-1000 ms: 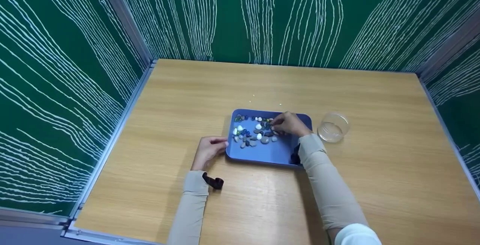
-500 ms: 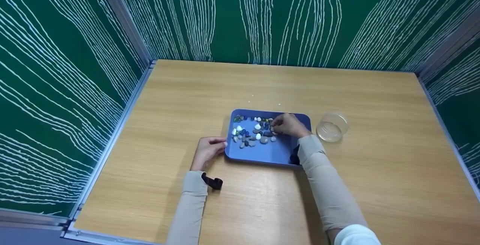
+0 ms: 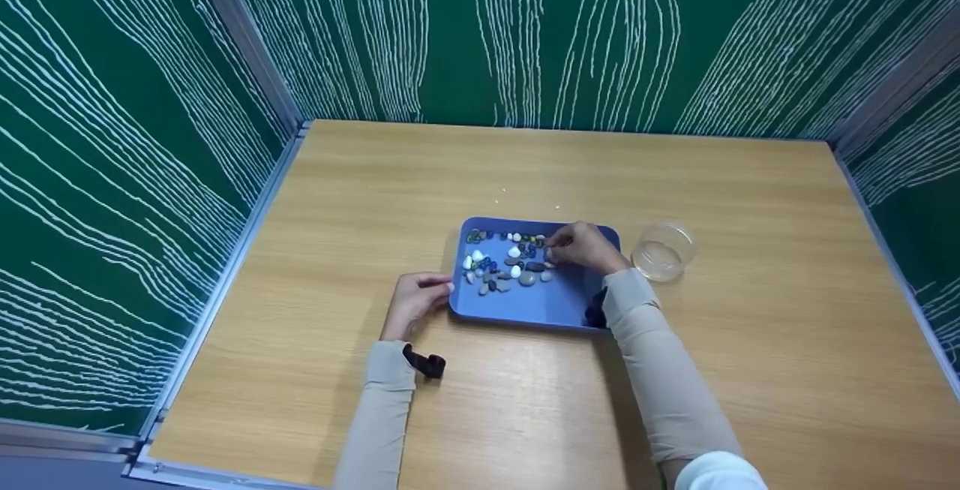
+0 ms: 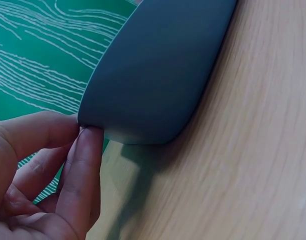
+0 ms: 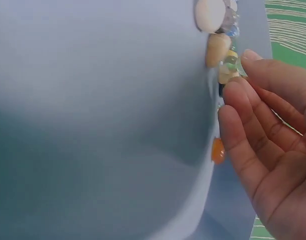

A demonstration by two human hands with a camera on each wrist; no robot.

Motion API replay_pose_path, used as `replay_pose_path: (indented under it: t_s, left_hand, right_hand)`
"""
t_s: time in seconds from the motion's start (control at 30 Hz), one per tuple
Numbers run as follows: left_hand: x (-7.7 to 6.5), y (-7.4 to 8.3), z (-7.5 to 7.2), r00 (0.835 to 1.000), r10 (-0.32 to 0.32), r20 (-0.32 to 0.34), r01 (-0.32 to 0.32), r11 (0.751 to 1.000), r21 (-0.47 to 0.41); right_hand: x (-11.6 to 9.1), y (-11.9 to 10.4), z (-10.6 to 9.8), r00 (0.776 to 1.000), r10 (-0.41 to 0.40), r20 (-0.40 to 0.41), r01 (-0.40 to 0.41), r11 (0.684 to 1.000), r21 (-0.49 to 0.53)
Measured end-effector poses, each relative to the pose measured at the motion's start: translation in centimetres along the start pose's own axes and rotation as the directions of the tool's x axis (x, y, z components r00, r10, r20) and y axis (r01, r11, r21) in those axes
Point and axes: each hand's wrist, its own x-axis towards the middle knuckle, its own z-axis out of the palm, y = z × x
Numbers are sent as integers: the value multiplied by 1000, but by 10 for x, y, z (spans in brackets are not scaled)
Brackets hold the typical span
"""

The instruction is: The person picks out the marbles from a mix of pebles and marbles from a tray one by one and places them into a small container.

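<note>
A shallow blue tray (image 3: 555,302) lies on the table, with pebbles and glass marbles spread over its back and left parts. At its left side, my left hand (image 3: 414,302) pinches the rim between thumb and fingers; the left wrist view shows the fingertips on the edge of the tray wall (image 4: 153,75). My right hand (image 3: 585,248) is over the tray's back right part. In the right wrist view, a clear greenish glass marble (image 5: 240,66) shows between its thumb and index fingertip. An orange stone (image 5: 218,151) and a tan pebble (image 5: 218,49) lie close to the fingers.
A clear round container (image 3: 663,252) stands on the table just right of the tray, beside the right wrist. A few tiny white specks (image 3: 557,207) lie behind the tray. Green panels (image 3: 450,40) with white wavy lines surround the wooden table (image 3: 360,190).
My right hand has shifted slightly to the right and back over the tray. The left hand stays on the tray's rim.
</note>
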Motion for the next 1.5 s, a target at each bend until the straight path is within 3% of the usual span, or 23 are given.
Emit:
replay_pose_path:
  t_s: [0.27, 0.6, 0.83, 1.27, 1.5]
  left_hand:
    - [1, 0, 0, 1000, -1, -2, 1, 1000, -7]
    - [1, -2, -1, 1000, 4, 11, -3, 999, -36]
    - [1, -2, -2, 1000, -7, 7, 7, 999, -33]
    - [1, -2, -1, 1000, -11, 12, 11, 999, -52]
    - [0, -2, -2, 1000, -10, 13, 11, 999, -43]
  right_hand:
    - [-8, -4, -11, 999, 36, -8, -36, 999, -15]
    - [-17, -5, -22, 998, -46, -51, 44, 998, -38]
    - [-25, -8, -30, 996, -45, -75, 44, 999, -21]
    - [-41, -2, -46, 994, 36, -104, -34, 999, 18]
    - [-50, 5, -54, 992, 25, -126, -27, 1000, -12]
